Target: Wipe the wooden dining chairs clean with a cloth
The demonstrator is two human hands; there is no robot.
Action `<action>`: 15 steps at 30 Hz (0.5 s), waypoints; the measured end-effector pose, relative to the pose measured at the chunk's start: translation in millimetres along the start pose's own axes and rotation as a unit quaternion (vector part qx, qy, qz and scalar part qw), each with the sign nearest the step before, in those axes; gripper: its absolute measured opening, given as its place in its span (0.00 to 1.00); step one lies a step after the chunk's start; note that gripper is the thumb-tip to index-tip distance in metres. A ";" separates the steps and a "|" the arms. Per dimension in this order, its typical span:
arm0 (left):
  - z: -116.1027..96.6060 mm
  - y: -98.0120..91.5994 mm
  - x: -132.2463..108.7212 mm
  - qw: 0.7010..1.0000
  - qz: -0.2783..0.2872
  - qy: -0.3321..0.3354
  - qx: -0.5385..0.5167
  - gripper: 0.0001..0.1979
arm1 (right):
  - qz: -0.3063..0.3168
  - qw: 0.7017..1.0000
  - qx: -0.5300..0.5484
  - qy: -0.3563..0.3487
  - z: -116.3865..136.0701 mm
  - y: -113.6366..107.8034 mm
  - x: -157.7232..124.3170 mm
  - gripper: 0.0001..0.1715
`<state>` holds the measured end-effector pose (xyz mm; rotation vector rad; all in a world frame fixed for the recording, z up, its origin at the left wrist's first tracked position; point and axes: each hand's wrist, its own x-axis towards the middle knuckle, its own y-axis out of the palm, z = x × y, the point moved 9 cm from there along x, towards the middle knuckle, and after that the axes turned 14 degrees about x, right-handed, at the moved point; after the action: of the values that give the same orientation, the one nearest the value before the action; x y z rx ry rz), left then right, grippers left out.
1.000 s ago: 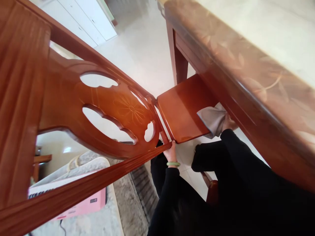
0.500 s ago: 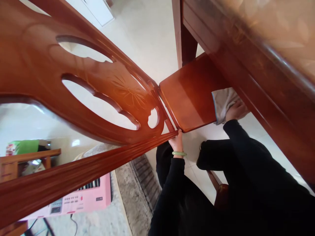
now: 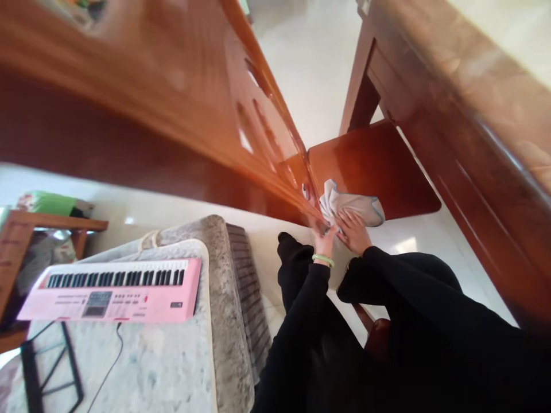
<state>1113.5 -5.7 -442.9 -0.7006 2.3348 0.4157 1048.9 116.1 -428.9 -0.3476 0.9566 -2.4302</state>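
The right hand's (image 3: pixel 353 230) fingers lay slightly apart over a grey-white cloth (image 3: pixel 365 209); whether they also pinched a fold could not be told. The left hand (image 3: pixel 323 242) was at the foot of the chair back (image 3: pixel 275 120), its thumb just beside the cloth and its other fingers largely hidden, so its grip could not be made out. Good wiping there, by my judgement, called for even pressure through flat fingers, a fold worked into the angle where the back met the chair seat (image 3: pixel 370 160), and a left hand bracing the frame. The cloth rested at the seat's near rear corner, gathered in loose creases, with a thin blue hem. The seat itself was reddish-brown, smooth and glossy, its outer end just beside the bench (image 3: pixel 451 143). Well apart, to the left, lay a pink keyboard (image 3: pixel 124 298)
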 end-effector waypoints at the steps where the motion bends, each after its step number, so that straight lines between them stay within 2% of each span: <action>1: 8.6 3.5 -4.5 0.999 0.012 -0.035 -0.010 0.50 | -0.003 0.999 0.038 0.004 -6.0 -8.6 -1.4 0.30; 3: 19.4 10.5 -14.2 0.996 0.035 -0.080 -0.027 0.50 | -0.052 0.992 0.108 0.043 -14.6 -21.3 -2.3 0.24; 5: 21.4 13.4 -25.4 0.993 0.054 -0.092 -0.046 0.44 | -0.118 0.979 0.143 0.085 -11.7 -22.7 -6.3 0.19; 7: 18.2 7.8 -40.9 0.994 0.056 -0.077 -0.060 0.39 | -0.167 0.963 0.177 0.113 3.5 -16.1 -14.9 0.20; 9: 15.3 -4.6 -63.6 0.995 0.043 -0.054 -0.072 0.37 | -0.200 0.943 0.234 0.128 26.4 -12.9 -25.5 0.25; 11: 2.3 -19.3 -92.1 0.996 0.030 0.019 -0.084 0.36 | -0.213 0.924 0.290 0.125 57.9 -21.2 -32.0 0.29; 12: -11.9 -26.6 -108.4 0.992 0.024 0.084 -0.085 0.35 | -0.216 0.917 0.314 0.113 77.6 -31.0 -31.6 0.30; 13: -32.0 -33.5 -126.6 0.982 0.017 0.168 -0.080 0.35 | -0.217 0.914 0.332 0.088 100.9 -44.4 -27.9 0.29; 15: -82.6 -43.4 -166.9 0.936 0.004 0.349 -0.048 0.33 | -0.215 0.914 0.344 -0.005 157.2 -77.4 -11.7 0.26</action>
<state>1204.5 -16.3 -275.0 -1.0108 2.9947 0.3166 1094.6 82.3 -262.8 -0.3302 -0.0430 -2.9569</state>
